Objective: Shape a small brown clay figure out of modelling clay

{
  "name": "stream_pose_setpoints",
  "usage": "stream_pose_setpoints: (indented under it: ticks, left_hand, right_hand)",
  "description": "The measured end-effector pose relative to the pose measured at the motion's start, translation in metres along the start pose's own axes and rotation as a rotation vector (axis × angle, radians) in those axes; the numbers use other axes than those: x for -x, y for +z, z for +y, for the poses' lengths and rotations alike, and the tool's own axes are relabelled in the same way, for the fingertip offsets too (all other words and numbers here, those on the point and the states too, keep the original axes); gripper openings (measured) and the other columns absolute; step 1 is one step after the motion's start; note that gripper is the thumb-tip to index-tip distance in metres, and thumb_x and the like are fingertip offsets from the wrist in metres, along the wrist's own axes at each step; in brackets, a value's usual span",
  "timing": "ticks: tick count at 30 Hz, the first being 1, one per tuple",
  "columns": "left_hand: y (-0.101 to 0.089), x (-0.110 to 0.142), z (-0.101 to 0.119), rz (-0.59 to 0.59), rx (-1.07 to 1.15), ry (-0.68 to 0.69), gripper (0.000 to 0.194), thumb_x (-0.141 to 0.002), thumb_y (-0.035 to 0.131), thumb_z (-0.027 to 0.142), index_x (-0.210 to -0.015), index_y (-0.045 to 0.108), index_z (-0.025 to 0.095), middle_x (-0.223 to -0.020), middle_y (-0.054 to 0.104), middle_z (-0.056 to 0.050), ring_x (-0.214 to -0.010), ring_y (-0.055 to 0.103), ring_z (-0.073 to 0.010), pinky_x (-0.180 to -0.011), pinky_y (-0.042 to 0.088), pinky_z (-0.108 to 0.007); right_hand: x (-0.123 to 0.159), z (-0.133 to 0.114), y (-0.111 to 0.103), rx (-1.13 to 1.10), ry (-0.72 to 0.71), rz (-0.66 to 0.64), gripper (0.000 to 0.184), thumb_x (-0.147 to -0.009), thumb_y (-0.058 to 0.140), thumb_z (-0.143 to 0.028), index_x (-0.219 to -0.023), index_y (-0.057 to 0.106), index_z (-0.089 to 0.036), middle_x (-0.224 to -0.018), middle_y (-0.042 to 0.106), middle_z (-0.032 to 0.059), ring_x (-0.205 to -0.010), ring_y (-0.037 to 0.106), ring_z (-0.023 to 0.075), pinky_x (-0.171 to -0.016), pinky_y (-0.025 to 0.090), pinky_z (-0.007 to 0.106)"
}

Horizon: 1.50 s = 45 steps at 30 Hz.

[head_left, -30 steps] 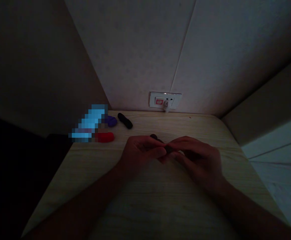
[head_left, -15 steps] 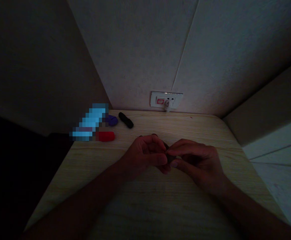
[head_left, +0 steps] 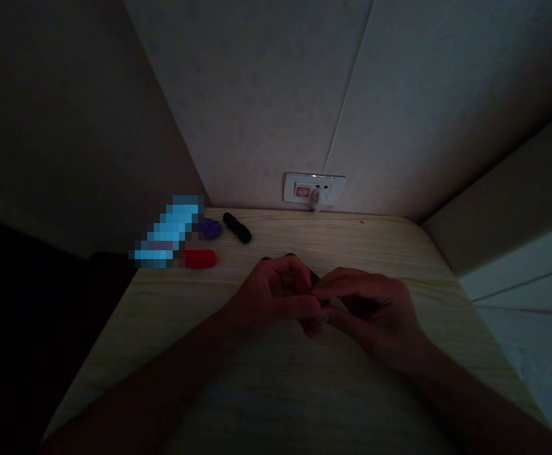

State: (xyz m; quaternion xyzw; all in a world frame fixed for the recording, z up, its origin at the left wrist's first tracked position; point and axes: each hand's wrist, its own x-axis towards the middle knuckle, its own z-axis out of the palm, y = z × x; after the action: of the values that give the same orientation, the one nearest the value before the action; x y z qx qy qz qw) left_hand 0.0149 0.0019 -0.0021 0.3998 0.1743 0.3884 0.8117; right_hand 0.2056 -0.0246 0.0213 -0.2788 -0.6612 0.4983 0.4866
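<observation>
Both hands, left [head_left: 280,297] and right [head_left: 375,309], pinch a small dark piece [head_left: 322,302], mostly hidden by fingers. Beyond lie black [head_left: 237,227], purple [head_left: 211,228] and red [head_left: 200,258] lumps.

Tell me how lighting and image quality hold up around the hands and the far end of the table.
Head view: dim overall; hands dark, their dark piece hard to make out; wall socket readable; bright blue patch pixelated.

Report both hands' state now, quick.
Left hand: fingers curled, closed on a small dark piece.
Right hand: fingertips pinched at the same piece.
</observation>
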Motion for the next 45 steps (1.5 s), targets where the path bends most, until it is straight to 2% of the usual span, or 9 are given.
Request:
stream_pose_setpoints:
  ticks: [6,11,16,21,24,30,35,41,45]
  left_hand:
    - [0.0025,-0.0019,0.0010,0.070,-0.047,0.062,0.033,-0.067,0.095,0.029,-0.084,0.069,0.016,-0.064,0.076,-0.001,-0.049,0.073,-0.0174,-0.045,0.060,-0.023]
    - [0.0062,0.0003,0.0034,0.111,-0.096,0.089,0.024,-0.069,0.092,0.017,-0.084,0.072,0.016,-0.065,0.078,-0.001,-0.049,0.073,-0.0154,-0.047,0.061,-0.021]
    - [0.0067,0.0009,0.0033,0.107,-0.088,0.104,0.021,-0.070,0.092,0.019,-0.086,0.077,0.019,-0.064,0.079,-0.001,-0.050,0.073,-0.0162,-0.047,0.061,-0.022]
    - [0.0037,0.0002,0.0033,0.118,-0.045,0.040,0.022,-0.066,0.095,0.024,-0.084,0.082,0.022,-0.061,0.078,-0.001,-0.049,0.074,-0.0188,-0.043,0.059,-0.021]
    - [0.0018,0.0005,0.0029,0.082,-0.011,0.013,0.021,-0.068,0.094,0.027,-0.084,0.083,0.024,-0.063,0.079,-0.002,-0.052,0.076,-0.0196,-0.042,0.059,-0.021]
    - [-0.0003,0.0010,0.0002,0.028,0.023,0.006,0.023,-0.071,0.093,0.026,-0.091,0.082,0.023,-0.071,0.082,-0.003,-0.059,0.078,-0.0208,-0.048,0.063,-0.023]
    - [-0.0009,0.0015,-0.0005,-0.046,0.068,0.052,0.016,-0.081,0.086,0.028,-0.094,0.080,0.020,-0.074,0.082,-0.003,-0.062,0.079,-0.0191,-0.054,0.066,-0.024]
    - [0.0014,0.0004,0.0020,-0.010,0.030,0.054,0.018,-0.079,0.088,0.026,-0.090,0.077,0.017,-0.069,0.080,-0.002,-0.057,0.077,-0.0179,-0.052,0.065,-0.024]
    - [0.0019,0.0001,0.0016,0.041,0.011,0.028,0.025,-0.077,0.089,0.028,-0.091,0.073,0.016,-0.069,0.079,-0.002,-0.052,0.075,-0.0173,-0.048,0.063,-0.024]
  right_hand:
    - [0.0004,0.0027,0.0010,0.037,0.043,0.100,0.020,-0.085,0.082,-0.022,-0.104,0.082,-0.029,-0.089,0.080,0.0028,-0.077,0.075,0.0170,-0.068,0.062,0.029]
    - [0.0012,0.0055,0.0017,0.000,0.046,0.101,0.021,-0.086,0.082,-0.020,-0.104,0.082,-0.030,-0.092,0.080,0.0031,-0.080,0.075,0.0177,-0.070,0.063,0.030]
    - [0.0010,0.0039,0.0016,-0.021,0.064,0.098,0.024,-0.087,0.080,-0.018,-0.107,0.081,-0.031,-0.094,0.079,0.0006,-0.081,0.075,0.0148,-0.070,0.062,0.026]
    - [0.0005,0.0022,0.0026,-0.117,0.088,0.079,0.026,-0.087,0.080,-0.016,-0.107,0.081,-0.032,-0.092,0.079,-0.0012,-0.077,0.075,0.0126,-0.069,0.064,0.023]
    - [-0.0004,0.0017,0.0043,-0.173,0.083,0.074,0.022,-0.087,0.081,-0.018,-0.104,0.082,-0.032,-0.088,0.079,-0.0010,-0.074,0.075,0.0128,-0.066,0.064,0.024]
    - [-0.0017,0.0021,0.0057,-0.247,0.090,0.082,0.019,-0.087,0.081,-0.023,-0.103,0.082,-0.033,-0.086,0.080,-0.0016,-0.070,0.075,0.0134,-0.065,0.066,0.026]
    - [-0.0012,0.0044,0.0020,-0.215,0.066,0.061,0.024,-0.084,0.083,-0.016,-0.103,0.083,-0.031,-0.090,0.079,-0.0002,-0.075,0.075,0.0127,-0.067,0.065,0.023]
    - [-0.0004,0.0035,0.0009,-0.166,0.068,0.057,0.028,-0.083,0.082,-0.012,-0.104,0.083,-0.031,-0.095,0.079,0.0010,-0.082,0.076,0.0132,-0.072,0.065,0.023]
    - [-0.0002,0.0016,0.0034,-0.157,0.078,0.073,0.027,-0.084,0.082,-0.014,-0.105,0.082,-0.031,-0.090,0.080,0.0001,-0.077,0.076,0.0132,-0.070,0.065,0.023]
